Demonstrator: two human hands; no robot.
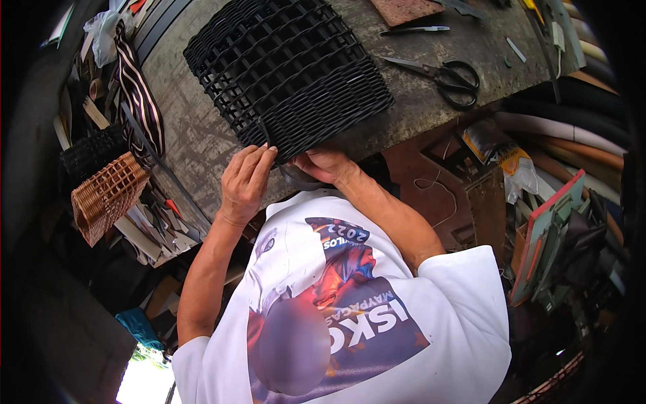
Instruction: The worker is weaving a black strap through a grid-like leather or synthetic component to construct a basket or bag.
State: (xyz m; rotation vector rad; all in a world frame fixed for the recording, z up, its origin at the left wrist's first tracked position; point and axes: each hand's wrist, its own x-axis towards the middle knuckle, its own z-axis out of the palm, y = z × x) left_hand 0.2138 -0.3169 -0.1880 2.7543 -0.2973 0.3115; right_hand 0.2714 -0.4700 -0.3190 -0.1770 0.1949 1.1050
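A black woven basket (282,67) lies on its side on the worn table, with open lattice over most of it and a dense weave along its right and near edges. At its near left corner my left hand (245,178) pinches a thin black strip (263,128) that sticks up past the fingertips. My right hand (321,165) is curled against the basket's near edge, its fingertips partly hidden. A dark curved band (299,179) shows just below both hands; where it leads is hidden.
Black-handled scissors (449,77) and a pen (414,29) lie right of the basket on the table (182,111). A small brown woven basket (111,195) and striped straps (140,101) crowd the left side. Rolls of material (572,135) are stacked at right.
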